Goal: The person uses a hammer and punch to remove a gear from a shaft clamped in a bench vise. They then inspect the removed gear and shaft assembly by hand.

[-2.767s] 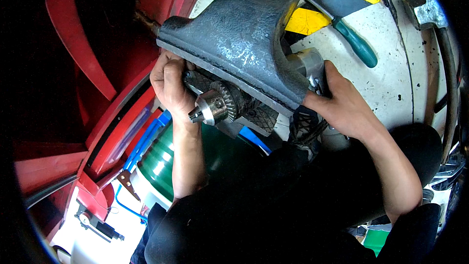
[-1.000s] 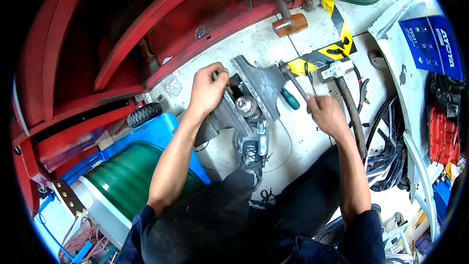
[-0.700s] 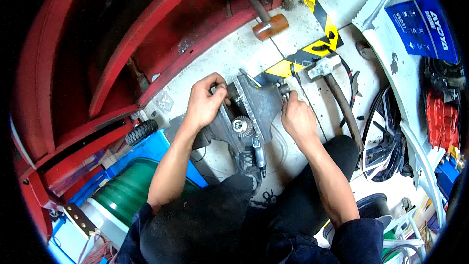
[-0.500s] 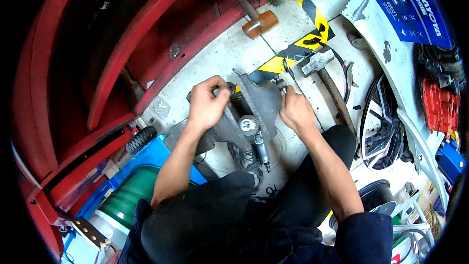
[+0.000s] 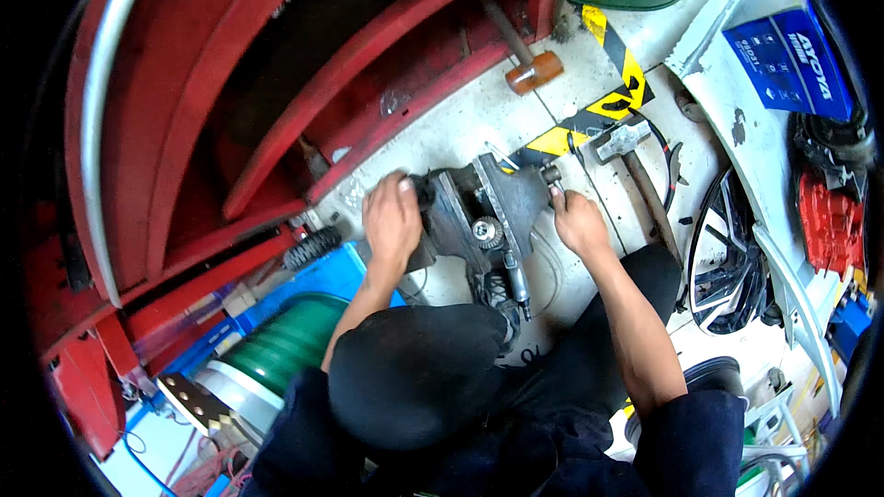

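Vise: Grey and heavy-looking, at the centre of the view. The vise [image 5: 517,202] sits low in front of your knees over the white floor [image 5: 589,74], its jaws parted and slanted. What bears its weight is hidden.
Left grip: Your left grip [image 5: 390,221] lies on the vise's dark left end, fingers side by side. How far they wrap around it can't be made out.
Right grip: Your right grip [image 5: 578,221] pinches the metal handle [image 5: 556,187] at the vise's right end.
Drill: The silver drill [image 5: 517,281] has its chuck [image 5: 487,232] in the gap at the jaws' near end; its body slants out to your right. Whether the jaws press on it is unclear.
Shoe: A laced shoe [image 5: 494,293] shows just beside the drill.
Handle work: This looks like one hand steadying while the other works the handle. Lean your left palm into the vise so that it cannot rock, and turn in short, even swings.
Fingers: Hold them clear of the gap between the jaws, and of where the handle meets the vise.
Chuck: Watch it as you turn; if it slips, it could drop toward the shoe.
Elbow room: A hammer [image 5: 622,141] lies to your right, so swing the handle short of it.
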Demonstrator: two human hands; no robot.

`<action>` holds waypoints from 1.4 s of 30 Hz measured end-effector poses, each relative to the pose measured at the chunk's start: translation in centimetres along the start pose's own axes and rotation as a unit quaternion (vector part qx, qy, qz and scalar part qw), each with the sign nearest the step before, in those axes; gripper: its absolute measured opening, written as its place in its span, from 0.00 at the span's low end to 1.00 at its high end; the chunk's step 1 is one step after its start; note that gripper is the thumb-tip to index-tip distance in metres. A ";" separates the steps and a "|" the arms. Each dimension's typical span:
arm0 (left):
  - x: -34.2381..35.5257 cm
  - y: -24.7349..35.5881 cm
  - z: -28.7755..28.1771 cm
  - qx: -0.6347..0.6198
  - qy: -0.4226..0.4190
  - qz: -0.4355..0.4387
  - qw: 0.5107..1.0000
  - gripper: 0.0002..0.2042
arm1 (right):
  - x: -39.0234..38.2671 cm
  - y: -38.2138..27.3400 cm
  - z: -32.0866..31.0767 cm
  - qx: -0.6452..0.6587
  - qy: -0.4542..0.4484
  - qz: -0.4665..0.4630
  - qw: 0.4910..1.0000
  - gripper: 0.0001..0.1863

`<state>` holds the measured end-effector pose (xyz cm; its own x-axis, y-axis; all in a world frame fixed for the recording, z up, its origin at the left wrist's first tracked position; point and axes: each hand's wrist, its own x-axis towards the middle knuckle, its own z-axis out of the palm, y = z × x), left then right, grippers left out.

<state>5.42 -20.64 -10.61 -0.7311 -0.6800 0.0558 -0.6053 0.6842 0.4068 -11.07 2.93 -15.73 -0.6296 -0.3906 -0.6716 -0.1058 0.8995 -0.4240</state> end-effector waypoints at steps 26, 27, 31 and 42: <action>-2.0 -0.7 1.0 0.049 -0.066 0.012 0.997 0.14 | 4.8 5.9 7.6 0.261 0.326 -0.221 0.881 0.18; -2.2 -0.7 0.7 0.051 -0.066 -0.001 0.996 0.15 | 5.0 5.6 7.0 0.271 0.315 -0.248 0.875 0.18; -2.0 -0.5 0.6 0.063 -0.042 0.011 0.997 0.15 | 3.3 1.9 -0.1 0.222 0.099 -0.253 0.937 0.18; -2.5 -0.4 0.8 0.055 -0.037 -0.012 0.998 0.16 | 7.1 -8.7 -3.7 0.589 0.001 -0.077 0.804 0.17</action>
<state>7.25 -19.07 -11.61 -0.7355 -0.6772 -0.0224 -0.6502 0.6960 0.3047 -17.46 -6.97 -14.57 -0.6801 -0.4787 -0.5552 0.6197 0.0291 -0.7843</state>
